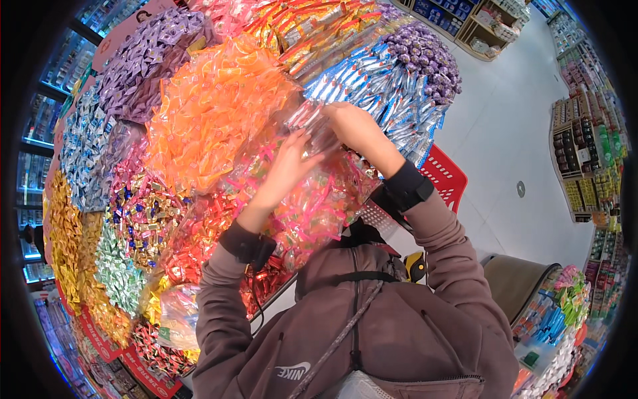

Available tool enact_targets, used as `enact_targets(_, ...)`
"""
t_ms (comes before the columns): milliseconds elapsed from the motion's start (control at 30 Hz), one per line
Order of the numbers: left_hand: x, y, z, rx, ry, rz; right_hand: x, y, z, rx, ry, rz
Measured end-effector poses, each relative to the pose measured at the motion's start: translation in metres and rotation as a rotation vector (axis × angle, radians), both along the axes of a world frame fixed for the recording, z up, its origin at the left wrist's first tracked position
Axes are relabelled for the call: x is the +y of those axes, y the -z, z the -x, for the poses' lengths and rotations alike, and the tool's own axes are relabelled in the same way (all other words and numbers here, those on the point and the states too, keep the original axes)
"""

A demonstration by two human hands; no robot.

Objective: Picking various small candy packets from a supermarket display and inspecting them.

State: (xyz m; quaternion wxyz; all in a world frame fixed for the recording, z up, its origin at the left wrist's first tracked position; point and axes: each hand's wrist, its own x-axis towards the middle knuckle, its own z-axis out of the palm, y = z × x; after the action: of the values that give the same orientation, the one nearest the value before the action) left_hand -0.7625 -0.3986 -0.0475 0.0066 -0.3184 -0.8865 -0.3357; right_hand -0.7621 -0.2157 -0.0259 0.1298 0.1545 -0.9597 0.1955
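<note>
My left hand (291, 164) is raised over a heap of pink-wrapped candies (302, 216), its fingers spread and slightly blurred. To its right, my right hand (359, 130) is closed on the edge of a clear plastic bag (320, 132). Thin see-through film stretches between the two hands. Red-and-white wrapped candies (307, 114) show beside or through the film; I cannot tell whether they lie inside the bag. Orange-wrapped candies (212, 110) pile up to the left, and blue-and-white stick-shaped candies (389, 93) lie just beyond my right hand.
Purple-wrapped candies (425, 60) lie at the far right of the display, yellow-and-red packets (312, 26) at its far edge. A red shopping basket (444, 174) stands by my right forearm. Stocked shelves (578, 153) line the right side beyond the pale floor (502, 133).
</note>
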Motion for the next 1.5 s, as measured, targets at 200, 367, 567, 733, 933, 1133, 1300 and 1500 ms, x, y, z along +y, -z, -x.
enact_targets(200,0.005,-0.020,0.010,0.042,0.017,-0.146,0.014,-0.002,-0.045,0.077,0.110,0.363)
enact_targets(367,0.011,-0.015,0.018,0.025,-0.020,-0.133,0.014,0.011,-0.078,-0.091,0.177,0.537)
enact_targets(567,0.023,-0.008,0.026,0.063,-0.038,0.054,0.009,0.016,-0.092,-0.138,0.162,0.630)
enact_targets(733,0.026,-0.009,0.014,0.177,0.061,0.250,0.007,0.024,-0.094,-0.163,0.185,0.602)
enact_targets(933,0.030,0.000,0.012,0.154,-0.002,0.299,-0.012,0.007,-0.075,0.029,0.108,0.478)
enact_targets(1133,0.024,-0.002,0.024,0.105,-0.033,0.025,-0.010,0.020,-0.056,0.110,0.072,0.157)
enact_targets(1300,0.017,-0.041,0.024,-0.026,-0.190,-0.174,-0.008,0.022,-0.058,0.032,0.040,0.295)
enact_targets(1500,0.003,-0.074,0.017,-0.515,-0.034,-0.649,0.010,0.004,-0.066,0.087,0.117,0.654)
